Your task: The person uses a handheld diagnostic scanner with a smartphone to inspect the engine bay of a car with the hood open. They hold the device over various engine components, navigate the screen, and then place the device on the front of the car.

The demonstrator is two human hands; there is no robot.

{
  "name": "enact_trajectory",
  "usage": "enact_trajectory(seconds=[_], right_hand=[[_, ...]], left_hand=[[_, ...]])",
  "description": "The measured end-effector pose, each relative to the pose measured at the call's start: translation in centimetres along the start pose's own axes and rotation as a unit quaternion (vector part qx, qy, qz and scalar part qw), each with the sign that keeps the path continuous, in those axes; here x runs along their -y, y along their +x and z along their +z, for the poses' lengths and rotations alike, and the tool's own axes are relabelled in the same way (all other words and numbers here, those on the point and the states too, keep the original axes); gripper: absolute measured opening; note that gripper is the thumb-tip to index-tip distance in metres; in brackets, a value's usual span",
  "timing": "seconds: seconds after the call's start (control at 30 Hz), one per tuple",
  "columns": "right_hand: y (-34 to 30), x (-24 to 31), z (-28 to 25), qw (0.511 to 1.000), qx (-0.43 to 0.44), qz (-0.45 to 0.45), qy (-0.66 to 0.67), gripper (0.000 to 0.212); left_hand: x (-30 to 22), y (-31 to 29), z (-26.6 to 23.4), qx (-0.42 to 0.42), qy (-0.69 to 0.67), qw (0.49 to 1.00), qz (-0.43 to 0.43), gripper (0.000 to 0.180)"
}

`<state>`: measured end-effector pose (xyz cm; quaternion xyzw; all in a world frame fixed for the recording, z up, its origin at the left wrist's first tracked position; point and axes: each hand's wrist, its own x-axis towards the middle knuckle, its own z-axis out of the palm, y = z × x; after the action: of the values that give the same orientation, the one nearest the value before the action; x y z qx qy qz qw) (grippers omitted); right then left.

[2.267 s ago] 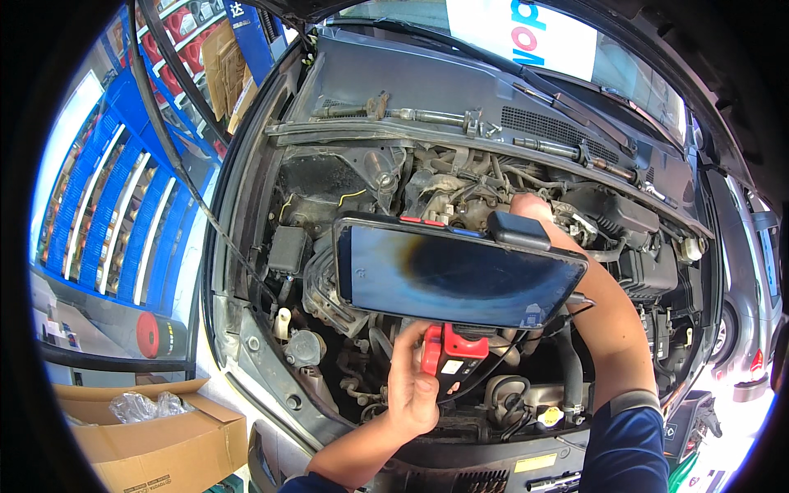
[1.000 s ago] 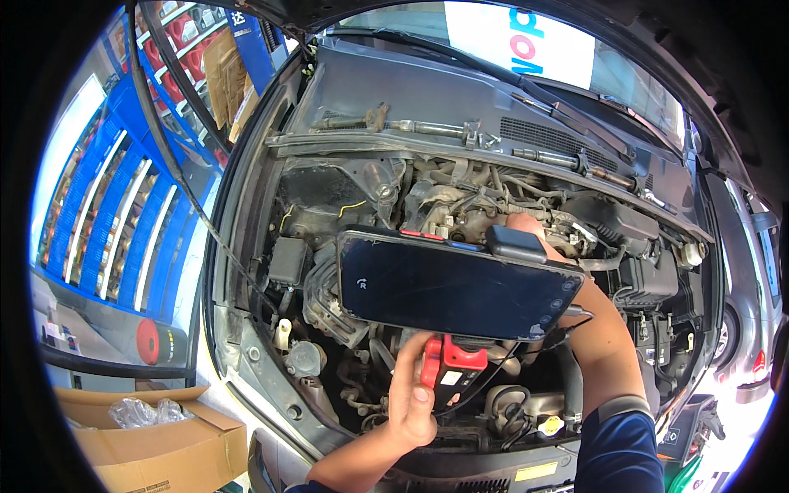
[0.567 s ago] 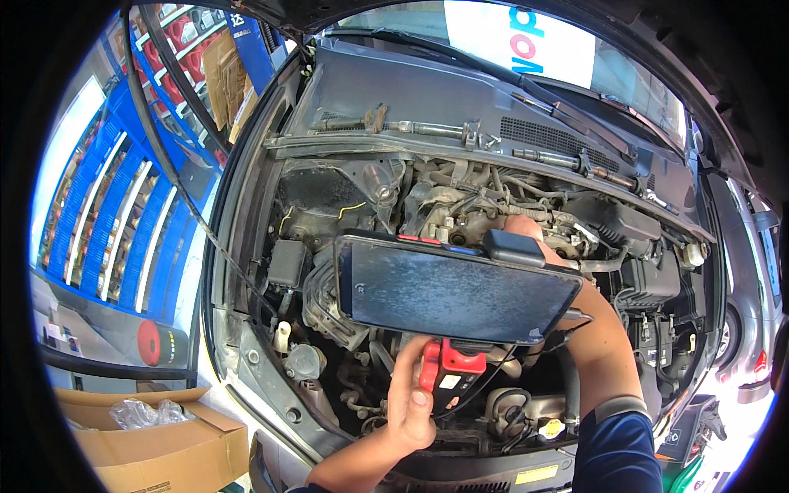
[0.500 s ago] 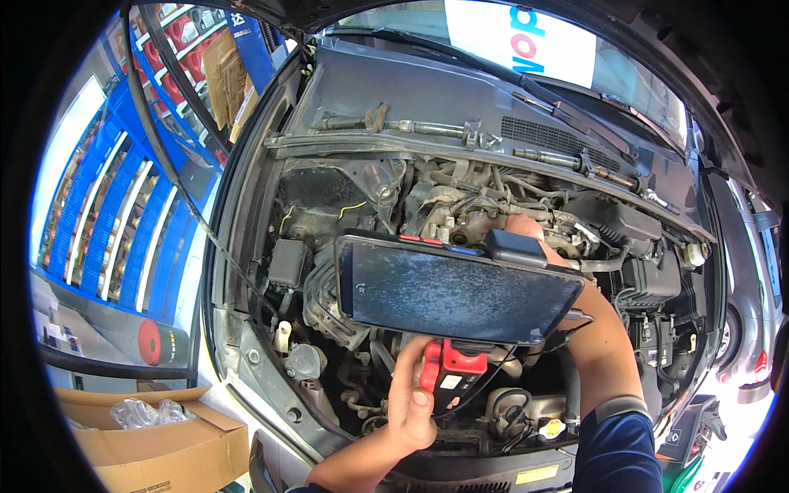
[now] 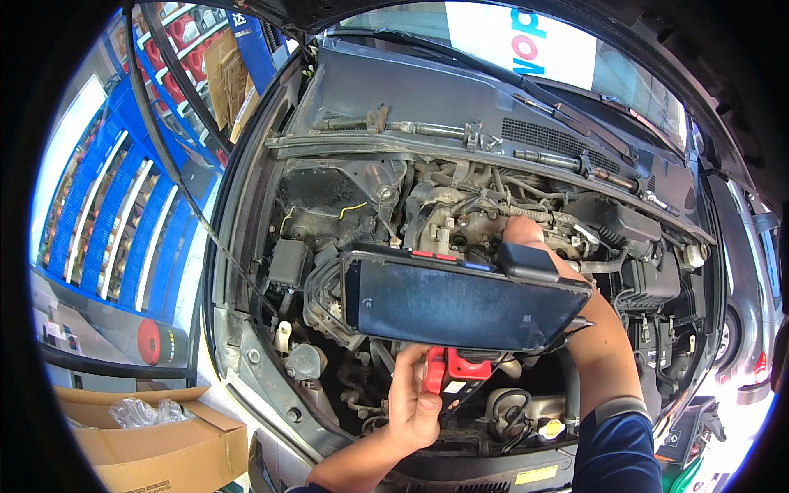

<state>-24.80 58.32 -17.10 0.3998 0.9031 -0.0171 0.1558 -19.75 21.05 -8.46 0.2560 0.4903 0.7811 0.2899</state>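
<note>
My left hand (image 5: 415, 403) wraps round the red and black handle (image 5: 454, 374) of an inspection camera, a borescope with a wide dark screen (image 5: 460, 304). The screen is lit with a hazy bluish picture and hangs level over the engine (image 5: 477, 222). Beyond it, my right hand (image 5: 523, 232) reaches down to the top of the engine. Its fingers are bent together beside an opening in the metal cover; what they hold is hidden. The screen's black upper block covers part of my right wrist. A thin black probe tip (image 5: 582, 323) sticks out by my right forearm.
Several long socket extensions (image 5: 423, 128) and a ratchet-like tool (image 5: 600, 174) lie along the cowl under the windscreen. A prop rod (image 5: 197, 215) slants at the left. An open cardboard box (image 5: 164, 448) stands at the lower left, near blue shelves (image 5: 123, 222).
The borescope has shifted slightly down and right, showing more of the engine behind it. Its screen went from a speckled texture to a smoother picture. My right hand stays at the engine top.
</note>
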Motion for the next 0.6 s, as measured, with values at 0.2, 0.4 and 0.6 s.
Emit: enact_trajectory(seconds=[0.2,0.4,0.6], right_hand=[[0.26,0.08,0.3,1.0,-0.004,0.012,-0.003,0.026],[0.22,0.03,0.15,1.0,-0.001,0.01,0.0,0.025],[0.06,-0.02,0.16,1.0,-0.012,0.01,0.01,0.026]], left_hand=[[-0.11,-0.02,0.16,0.006,-0.014,1.0,0.013,0.084],[-0.22,-0.06,-0.09,0.01,0.007,1.0,-0.004,0.086],[-0.29,-0.09,0.05,0.003,0.01,1.0,-0.004,0.087]])
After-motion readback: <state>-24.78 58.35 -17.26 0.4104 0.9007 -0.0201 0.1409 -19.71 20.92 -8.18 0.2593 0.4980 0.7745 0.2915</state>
